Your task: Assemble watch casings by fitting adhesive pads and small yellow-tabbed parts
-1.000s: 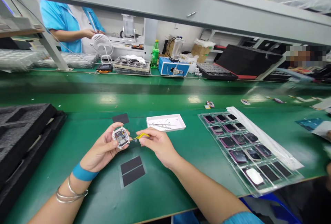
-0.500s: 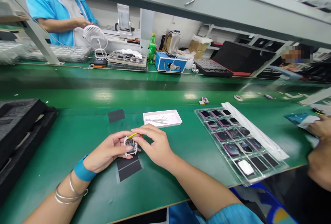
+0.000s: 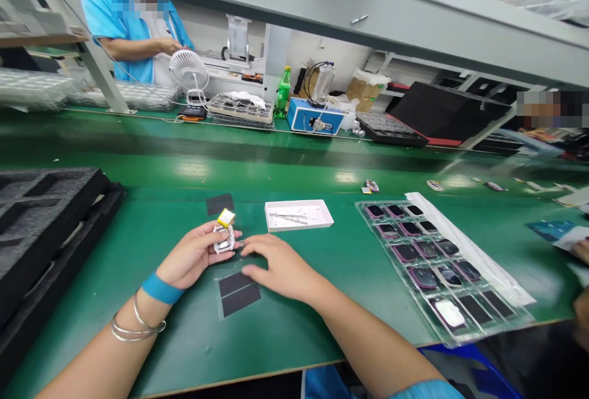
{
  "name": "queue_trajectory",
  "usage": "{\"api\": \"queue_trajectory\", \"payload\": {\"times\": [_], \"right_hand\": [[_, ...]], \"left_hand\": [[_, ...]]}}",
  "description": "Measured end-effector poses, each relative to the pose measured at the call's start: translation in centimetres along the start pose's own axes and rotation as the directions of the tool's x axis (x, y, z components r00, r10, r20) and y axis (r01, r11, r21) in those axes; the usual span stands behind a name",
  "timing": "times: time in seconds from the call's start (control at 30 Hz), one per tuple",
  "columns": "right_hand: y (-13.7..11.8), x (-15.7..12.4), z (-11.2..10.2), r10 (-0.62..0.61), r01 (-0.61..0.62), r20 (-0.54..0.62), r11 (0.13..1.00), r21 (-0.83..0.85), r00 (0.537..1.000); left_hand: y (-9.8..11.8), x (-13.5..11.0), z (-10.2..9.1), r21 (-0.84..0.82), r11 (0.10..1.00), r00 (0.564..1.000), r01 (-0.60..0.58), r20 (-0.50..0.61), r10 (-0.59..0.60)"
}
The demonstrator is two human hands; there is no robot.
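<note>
The long green table (image 3: 138, 245) runs across in front of me, and a second green bench lies beyond it. Past that, a co-worker (image 3: 129, 40) in a blue shirt stands behind a white fan (image 3: 188, 70), a green bottle (image 3: 284, 93) and a blue box (image 3: 315, 118). On my side, a black foam tray (image 3: 46, 227) sits at the left. At the right lies a clear blister tray (image 3: 437, 264) of dark, purple-rimmed devices, one cell holding a white piece. Another person's hand (image 3: 580, 250) shows at the far right edge, beside some blue-printed papers.

Between the trays are a white box (image 3: 298, 215) holding tweezers, and two black sheets: a small one (image 3: 219, 204) past my hands and a larger one (image 3: 237, 294) nearer me.

My left hand (image 3: 196, 255) is raised above the table, its fingers (image 3: 218, 236) curled around a small square device (image 3: 225, 240) in a clear frame, gripping it firmly. A yellow battery (image 3: 226, 217) stands tilted at the device's far edge, touching it. My right hand (image 3: 280, 267) is low and palm down just above the larger sheet, its fingers (image 3: 253, 250) loosely spread and holding nothing, their tips just beside the device.
</note>
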State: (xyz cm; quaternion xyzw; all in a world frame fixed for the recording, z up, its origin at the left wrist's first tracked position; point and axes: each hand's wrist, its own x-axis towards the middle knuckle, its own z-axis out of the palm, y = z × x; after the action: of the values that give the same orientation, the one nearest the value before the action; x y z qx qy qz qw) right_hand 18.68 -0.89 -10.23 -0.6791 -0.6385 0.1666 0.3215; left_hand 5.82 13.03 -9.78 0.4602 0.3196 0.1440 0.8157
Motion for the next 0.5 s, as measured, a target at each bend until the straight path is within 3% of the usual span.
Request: {"api": "queue_trajectory", "payload": {"times": [0.07,0.17,0.37,0.5], "right_hand": [[0.1,-0.2,0.8,-0.097,0.116,0.128,0.982,-0.151,0.987],[0.4,0.1,1.8,-0.147,0.173,0.120,0.953,-0.247,0.982],[1.1,0.6,1.1,-0.008,0.002,-0.026,0.980,-0.201,1.000],[1.2,0.4,1.2,-0.006,-0.004,-0.049,0.978,-0.207,0.999]], "left_hand": [[0.4,-0.1,-0.3,-0.048,0.998,0.999,-0.028,-0.047,0.026],[0.7,-0.2,-0.5,-0.078,0.996,0.998,-0.038,-0.057,0.034],[0.2,-0.3,-0.3,-0.014,0.999,0.998,0.044,0.035,-0.043],[-0.3,-0.2,-0.1,0.034,0.998,0.992,0.058,0.107,-0.061]]}}
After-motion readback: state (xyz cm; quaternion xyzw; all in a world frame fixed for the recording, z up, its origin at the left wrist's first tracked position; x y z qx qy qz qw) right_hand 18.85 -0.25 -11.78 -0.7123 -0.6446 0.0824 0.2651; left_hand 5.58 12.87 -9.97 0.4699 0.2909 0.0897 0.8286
